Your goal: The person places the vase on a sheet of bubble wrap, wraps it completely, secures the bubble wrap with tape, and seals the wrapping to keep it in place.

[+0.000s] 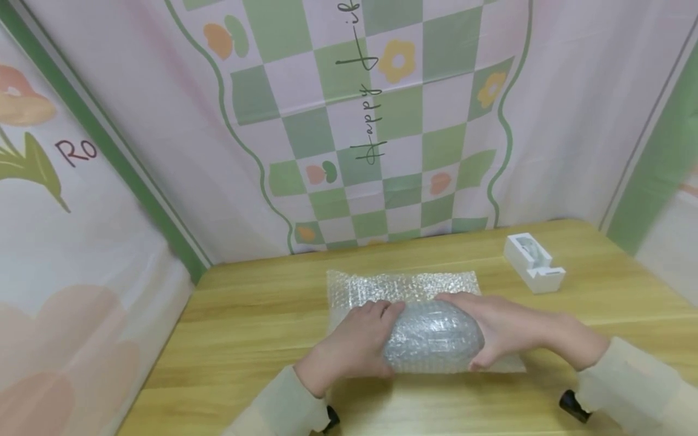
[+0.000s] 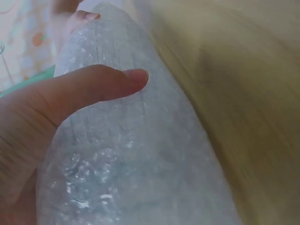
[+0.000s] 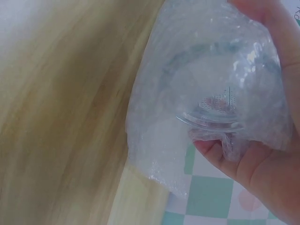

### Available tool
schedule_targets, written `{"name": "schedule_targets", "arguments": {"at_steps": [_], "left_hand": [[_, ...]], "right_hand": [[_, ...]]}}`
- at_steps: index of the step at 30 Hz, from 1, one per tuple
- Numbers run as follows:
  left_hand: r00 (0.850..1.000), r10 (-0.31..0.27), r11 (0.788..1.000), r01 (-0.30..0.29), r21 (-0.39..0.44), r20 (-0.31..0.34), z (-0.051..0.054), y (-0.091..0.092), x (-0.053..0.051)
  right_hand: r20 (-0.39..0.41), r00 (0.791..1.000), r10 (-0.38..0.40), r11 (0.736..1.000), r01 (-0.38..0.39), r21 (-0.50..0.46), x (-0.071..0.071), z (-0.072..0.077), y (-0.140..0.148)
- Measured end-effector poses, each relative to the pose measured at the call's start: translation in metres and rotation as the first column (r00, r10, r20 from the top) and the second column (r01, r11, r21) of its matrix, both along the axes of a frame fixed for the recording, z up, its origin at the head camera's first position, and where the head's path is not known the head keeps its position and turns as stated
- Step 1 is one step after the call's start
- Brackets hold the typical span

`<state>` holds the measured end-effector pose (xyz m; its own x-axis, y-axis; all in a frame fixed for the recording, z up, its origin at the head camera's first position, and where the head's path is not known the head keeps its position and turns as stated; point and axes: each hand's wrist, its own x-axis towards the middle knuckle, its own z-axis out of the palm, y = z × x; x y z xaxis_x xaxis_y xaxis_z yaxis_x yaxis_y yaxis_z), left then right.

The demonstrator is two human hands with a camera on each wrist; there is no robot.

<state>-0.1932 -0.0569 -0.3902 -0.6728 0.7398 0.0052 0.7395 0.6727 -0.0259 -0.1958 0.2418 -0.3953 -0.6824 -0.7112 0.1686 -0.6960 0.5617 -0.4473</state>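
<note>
I have the left hand (image 1: 357,339) and right hand (image 1: 498,321) curled around opposite ends of a bubble-wrapped bundle (image 1: 433,339) on the bench (image 1: 245,321), loose wrap (image 1: 376,287) lying behind it. Wrapping seems underway; the next move calls for rolling it evenly, ends held snug.

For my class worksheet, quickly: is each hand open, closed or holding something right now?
Left hand: holding the bubble-wrapped bundle near its left end.
Right hand: holding the same bundle at its right end.
</note>
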Motion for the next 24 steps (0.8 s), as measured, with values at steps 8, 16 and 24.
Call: {"name": "schedule_targets", "arguments": {"at_steps": [8, 16, 24], "left_hand": [[0.998, -0.002, 1.0, 0.004, -0.029, 0.057, 0.007, 0.002, -0.002], [0.988, 0.006, 0.999, -0.001, -0.032, 0.157, 0.011, 0.002, -0.003], [0.974, -0.02, 1.0, 0.019, 0.006, 0.224, 0.009, -0.001, -0.003]], "right_hand": [[0.098, 0.995, 0.006, 1.0, -0.004, -0.021, 0.001, -0.001, 0.002], [0.211, 0.976, 0.048, 0.998, -0.04, -0.042, 0.0, 0.002, 0.002], [0.363, 0.921, 0.141, 0.988, -0.107, -0.111, -0.005, 0.002, 0.005]]}}
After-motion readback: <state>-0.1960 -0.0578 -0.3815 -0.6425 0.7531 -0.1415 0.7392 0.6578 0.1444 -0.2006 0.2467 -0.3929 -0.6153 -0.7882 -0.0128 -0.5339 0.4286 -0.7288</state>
